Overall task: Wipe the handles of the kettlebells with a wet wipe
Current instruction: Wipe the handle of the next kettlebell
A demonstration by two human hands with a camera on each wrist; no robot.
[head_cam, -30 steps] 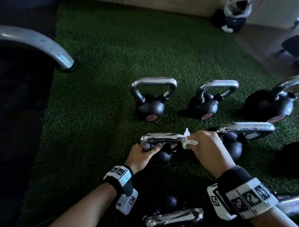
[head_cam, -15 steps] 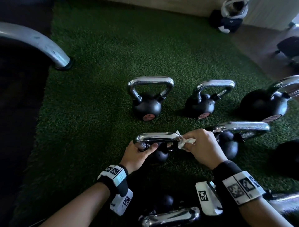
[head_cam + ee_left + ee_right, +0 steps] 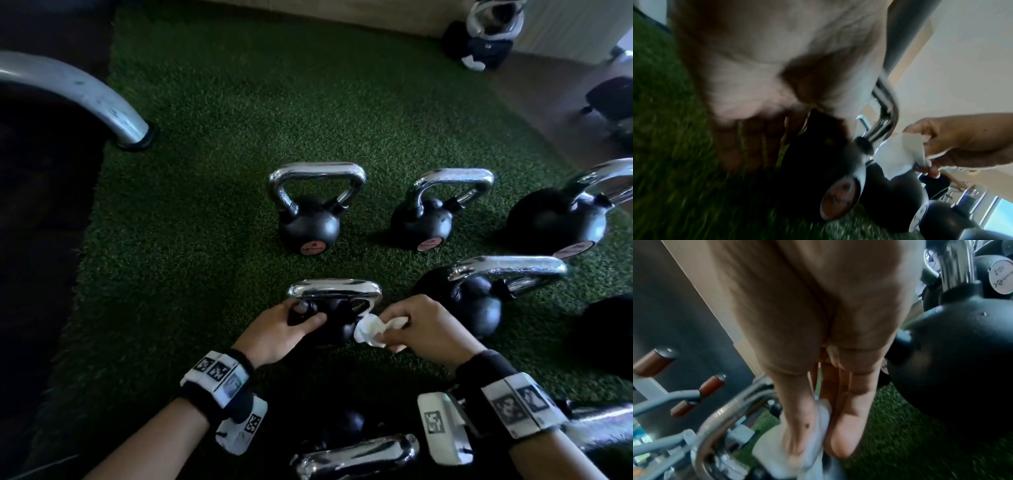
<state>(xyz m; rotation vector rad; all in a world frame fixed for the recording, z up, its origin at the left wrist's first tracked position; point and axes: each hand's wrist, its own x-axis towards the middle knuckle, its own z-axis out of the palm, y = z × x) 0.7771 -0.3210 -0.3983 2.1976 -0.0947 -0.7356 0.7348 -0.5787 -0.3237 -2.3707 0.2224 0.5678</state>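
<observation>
A small black kettlebell [image 3: 337, 325] with a chrome handle [image 3: 334, 288] stands on the green turf in front of me. My left hand [image 3: 294, 320] grips the left leg of that handle where it meets the ball. My right hand [image 3: 416, 323] pinches a crumpled white wet wipe [image 3: 371, 327] against the lower right leg of the handle. In the left wrist view the wipe [image 3: 898, 155] hangs by the chrome bend [image 3: 885, 118]. In the right wrist view the wipe [image 3: 818, 431] sits between thumb and fingers beside the handle [image 3: 719, 421].
Three more kettlebells stand behind: [image 3: 313, 209], [image 3: 435, 212], [image 3: 565, 216]. Another kettlebell [image 3: 479, 294] is close on the right of my right hand. A chrome handle [image 3: 356, 457] lies near my wrists. A curved grey machine leg [image 3: 85, 99] meets the floor at the left.
My right hand has slid the wipe from the handle's top right corner down its right leg. The left hand has kept its grip on the left side.
</observation>
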